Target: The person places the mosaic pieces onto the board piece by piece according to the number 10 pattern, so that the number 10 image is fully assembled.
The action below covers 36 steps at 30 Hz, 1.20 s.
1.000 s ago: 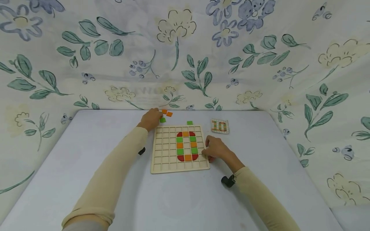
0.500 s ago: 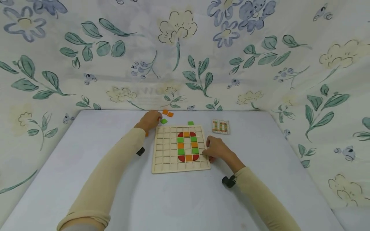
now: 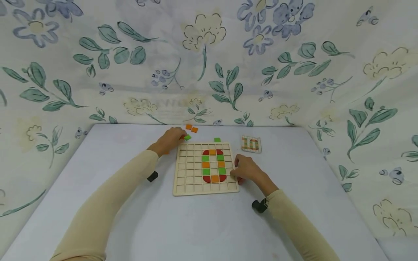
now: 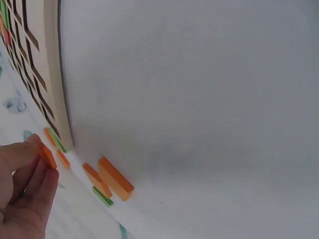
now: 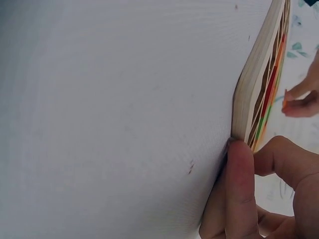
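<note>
Wooden grid board (image 3: 190, 172) toward the table's (image 3: 202, 224) far edge. Beside the board's far-left corner, my left hand (image 3: 171, 140) pinches an orange tile (image 4: 48, 157), newly come into view: in hand, not on the board. My right hand (image 3: 247, 169) grips the board's right edge.

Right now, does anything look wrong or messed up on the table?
Nothing looks spilled or broken, and the tile ring on the board matches on both sides. One green tile looks a bit odd: it lies alone past the board's far edge, away from the other loose tiles.
</note>
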Each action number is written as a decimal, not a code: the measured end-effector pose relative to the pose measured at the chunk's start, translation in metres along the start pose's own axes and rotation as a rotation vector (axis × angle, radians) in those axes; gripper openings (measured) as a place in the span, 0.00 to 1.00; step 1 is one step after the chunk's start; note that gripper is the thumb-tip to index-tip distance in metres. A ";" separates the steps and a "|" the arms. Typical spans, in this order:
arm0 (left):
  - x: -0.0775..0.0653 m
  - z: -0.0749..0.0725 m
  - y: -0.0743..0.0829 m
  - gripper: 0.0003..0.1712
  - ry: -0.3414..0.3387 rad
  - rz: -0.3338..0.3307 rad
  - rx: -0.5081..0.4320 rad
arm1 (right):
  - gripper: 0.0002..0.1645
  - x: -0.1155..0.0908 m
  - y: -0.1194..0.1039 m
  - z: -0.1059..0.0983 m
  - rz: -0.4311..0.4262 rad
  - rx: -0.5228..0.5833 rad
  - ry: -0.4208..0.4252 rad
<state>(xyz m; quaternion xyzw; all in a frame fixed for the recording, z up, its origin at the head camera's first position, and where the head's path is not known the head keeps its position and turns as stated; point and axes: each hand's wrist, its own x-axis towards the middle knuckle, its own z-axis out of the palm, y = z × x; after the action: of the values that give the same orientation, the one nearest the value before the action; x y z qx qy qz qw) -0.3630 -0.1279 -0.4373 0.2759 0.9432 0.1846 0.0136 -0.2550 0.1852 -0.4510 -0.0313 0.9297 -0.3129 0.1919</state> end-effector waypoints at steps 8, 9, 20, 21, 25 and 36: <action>-0.021 0.006 0.021 0.17 -0.050 0.087 0.016 | 0.18 0.001 0.002 -0.001 0.002 -0.005 -0.001; -0.023 0.006 0.022 0.17 -0.058 0.092 0.015 | 0.18 0.001 0.002 -0.001 0.003 -0.003 0.001; -0.033 0.007 0.024 0.18 -0.059 0.121 -0.028 | 0.17 0.000 0.000 0.000 -0.001 0.008 -0.003; -0.033 0.006 0.024 0.18 -0.058 0.123 -0.029 | 0.17 0.000 0.000 0.001 0.002 0.009 -0.003; -0.033 0.006 0.025 0.17 -0.054 0.118 -0.029 | 0.18 -0.001 0.000 0.000 0.012 0.006 0.001; -0.035 0.010 0.019 0.04 -0.027 0.129 -0.020 | 0.17 0.000 0.001 0.001 0.004 0.014 0.006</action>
<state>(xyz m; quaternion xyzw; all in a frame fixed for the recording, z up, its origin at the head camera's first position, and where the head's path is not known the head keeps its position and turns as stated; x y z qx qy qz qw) -0.3225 -0.1286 -0.4422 0.3386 0.9212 0.1907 0.0173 -0.2542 0.1853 -0.4521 -0.0273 0.9281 -0.3190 0.1900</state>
